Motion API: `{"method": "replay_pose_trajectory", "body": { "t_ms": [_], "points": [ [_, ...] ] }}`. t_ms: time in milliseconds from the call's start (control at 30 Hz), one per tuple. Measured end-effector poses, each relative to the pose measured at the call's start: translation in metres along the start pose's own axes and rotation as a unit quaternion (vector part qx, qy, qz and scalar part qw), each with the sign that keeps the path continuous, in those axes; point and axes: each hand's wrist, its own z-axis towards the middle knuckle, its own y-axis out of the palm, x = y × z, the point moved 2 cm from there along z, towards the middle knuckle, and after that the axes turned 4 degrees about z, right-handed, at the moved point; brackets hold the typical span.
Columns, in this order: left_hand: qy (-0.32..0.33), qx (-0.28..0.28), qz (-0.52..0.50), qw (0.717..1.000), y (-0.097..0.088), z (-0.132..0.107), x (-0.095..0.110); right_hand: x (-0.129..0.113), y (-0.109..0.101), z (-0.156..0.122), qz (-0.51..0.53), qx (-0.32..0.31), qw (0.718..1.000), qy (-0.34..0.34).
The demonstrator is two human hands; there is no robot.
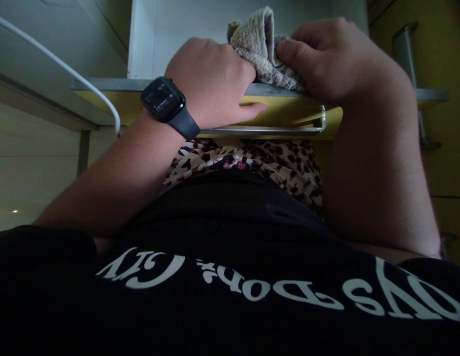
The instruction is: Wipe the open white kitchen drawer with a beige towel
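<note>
A beige terry cloth (260, 47) is bunched on the top edge of an open yellow drawer front (289, 112) with a chrome handle bar (274, 130). My left hand (211, 81), with a black smartwatch (163, 100) on its wrist, grips the drawer's top edge beside the cloth, its thumb against the yellow front. My right hand (331, 57) presses down on the cloth, thumb and fingers closed over it. The cloth's lower part is hidden under my right hand.
A white cable (85, 81) hangs across the left. The white drawer interior (200, 24) lies behind my hands. Yellow cabinet fronts with chrome handles (407, 54) stand at the right. My black shirt and leopard-print garment (252, 165) fill the lower view.
</note>
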Motion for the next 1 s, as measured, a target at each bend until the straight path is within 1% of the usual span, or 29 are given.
{"method": "replay_pose_trajectory", "body": {
  "t_ms": [367, 1000],
  "points": [
    [0.008, -0.003, -0.007, 1.0, -0.0004, -0.0003, -0.0008, -0.0016, -0.0007, -0.001, -0.002, -0.003, 1.0, -0.002],
    [0.002, -0.011, 0.0, 1.0, 0.0008, 0.0004, -0.0016, -0.002, -0.0016, -0.0001, -0.023, -0.002, 1.0, -0.003]
  ]
}}
